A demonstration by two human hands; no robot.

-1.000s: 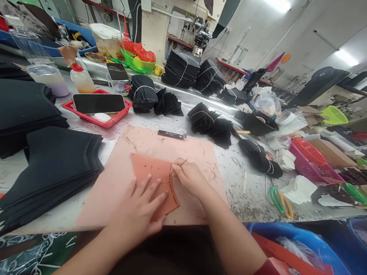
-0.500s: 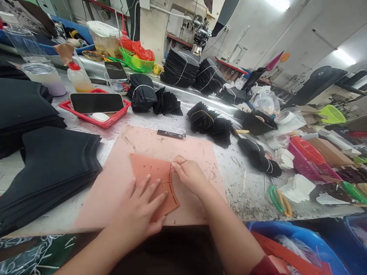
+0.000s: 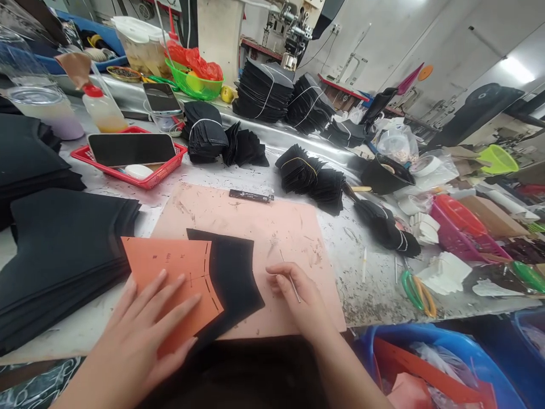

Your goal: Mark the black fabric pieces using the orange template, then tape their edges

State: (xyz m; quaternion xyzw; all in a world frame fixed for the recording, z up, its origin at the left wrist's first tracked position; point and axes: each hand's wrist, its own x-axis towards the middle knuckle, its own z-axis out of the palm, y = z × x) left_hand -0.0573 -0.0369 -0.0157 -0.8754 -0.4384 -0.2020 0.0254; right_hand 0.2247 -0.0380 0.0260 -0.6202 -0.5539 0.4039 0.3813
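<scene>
An orange card template (image 3: 170, 255) with printed marks and slots along its curved right side lies under my left hand (image 3: 153, 324). Those fingers are spread flat on the card, and the thumb rests by its lower edge. Partly beneath the template is a black fabric piece (image 3: 234, 267) with a curved edge, its right part uncovered. My right hand (image 3: 298, 295) is just right of the fabric, apart from it. Its fingers are closed around a thin pale stick (image 3: 293, 284), which looks like a pen refill.
The pieces lie on a pink board (image 3: 293, 238) with a black ruler-like strip (image 3: 251, 196) near its far edge. Stacked black fabric (image 3: 72, 233) is at left. A red tray (image 3: 157, 176) holds a phone. Green-and-orange scissors (image 3: 419, 292) and a blue bin (image 3: 430, 335) are at right.
My left hand has moved the orange template left, uncovering the black fabric. My right hand has drawn away from the template's edge, down and to the right, with the stick.
</scene>
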